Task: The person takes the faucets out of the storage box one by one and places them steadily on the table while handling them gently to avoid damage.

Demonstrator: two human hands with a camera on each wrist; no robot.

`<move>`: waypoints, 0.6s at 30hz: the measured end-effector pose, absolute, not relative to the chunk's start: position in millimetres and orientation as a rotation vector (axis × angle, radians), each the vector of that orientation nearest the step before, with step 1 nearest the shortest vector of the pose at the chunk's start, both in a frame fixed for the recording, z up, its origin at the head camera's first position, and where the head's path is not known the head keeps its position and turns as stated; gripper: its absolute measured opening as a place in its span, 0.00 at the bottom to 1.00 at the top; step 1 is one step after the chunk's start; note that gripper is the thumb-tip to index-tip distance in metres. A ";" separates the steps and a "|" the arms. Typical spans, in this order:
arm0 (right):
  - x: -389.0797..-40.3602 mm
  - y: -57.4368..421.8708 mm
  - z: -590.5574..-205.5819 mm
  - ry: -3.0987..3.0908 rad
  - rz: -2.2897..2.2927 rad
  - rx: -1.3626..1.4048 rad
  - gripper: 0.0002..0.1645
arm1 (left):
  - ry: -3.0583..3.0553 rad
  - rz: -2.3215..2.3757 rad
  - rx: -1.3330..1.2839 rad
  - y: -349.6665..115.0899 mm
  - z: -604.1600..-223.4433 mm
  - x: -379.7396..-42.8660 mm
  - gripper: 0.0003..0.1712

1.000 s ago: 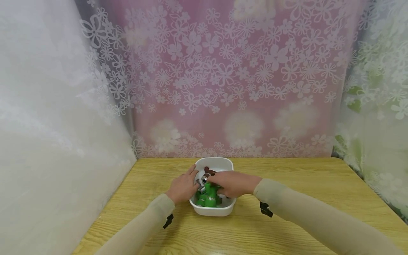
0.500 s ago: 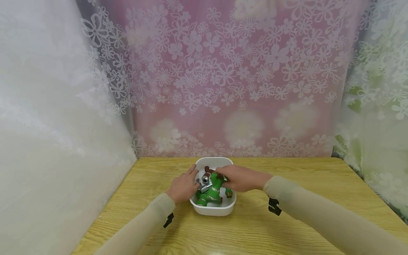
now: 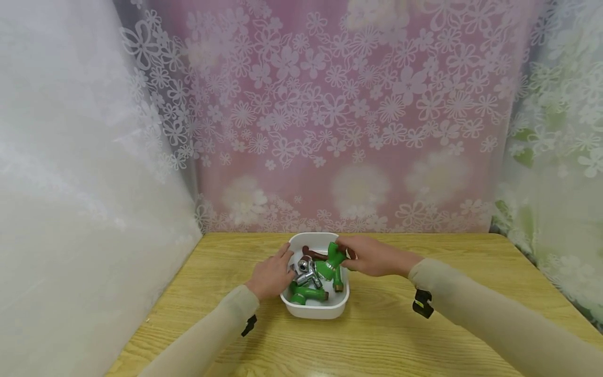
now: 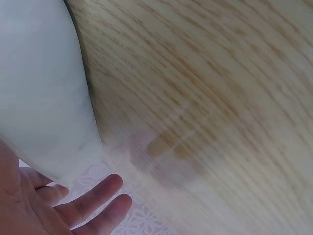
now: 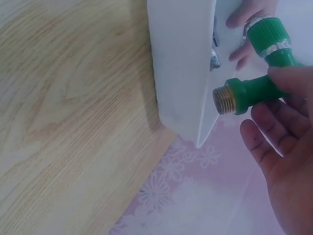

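Note:
A white plastic basin (image 3: 314, 312) stands on the table, with pipe fittings and valves inside. My left hand (image 3: 270, 273) holds its left rim, thumb over the inside; in the left wrist view the fingers (image 4: 98, 196) extend past the outer wall. My right hand (image 3: 374, 255) pinches a green valve (image 3: 335, 255) above the basin's right side. The right wrist view shows that valve's brass threaded end (image 5: 225, 100) and ribbed knob (image 5: 269, 36). Still in the basin are chrome fittings (image 3: 308, 273), a brown-red piece (image 3: 314, 255) and another green valve (image 3: 308, 293).
The wooden table (image 3: 424, 314) extends on both sides of the basin. A pink floral curtain (image 3: 348, 131) hangs behind it, with pale sheets (image 3: 94, 157) at the sides.
My right hand has moved right and a little up with the green valve, from the middle of the basin to its right rim. Chrome fittings now show underneath. My left hand stays in place.

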State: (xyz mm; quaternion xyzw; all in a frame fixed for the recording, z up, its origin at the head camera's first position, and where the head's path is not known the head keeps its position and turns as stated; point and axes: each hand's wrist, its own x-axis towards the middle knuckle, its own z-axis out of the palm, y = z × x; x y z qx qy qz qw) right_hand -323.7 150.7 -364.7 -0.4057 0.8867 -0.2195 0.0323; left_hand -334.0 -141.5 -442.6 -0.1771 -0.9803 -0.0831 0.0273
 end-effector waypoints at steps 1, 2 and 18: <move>-324.0 153.2 -364.8 2.732 -0.687 -1.243 0.11 | -3.028 -0.256 -0.546 -141.5 -442.8 -334.2 0.35; -324.2 155.8 -365.1 2.734 -0.698 -1.238 0.11 | -3.028 -0.254 -0.546 -141.4 -443.0 -334.4 0.35; -322.8 187.2 -369.7 2.854 -0.794 -1.071 0.15 | -3.026 -0.239 -0.541 -141.2 -444.0 -334.5 0.35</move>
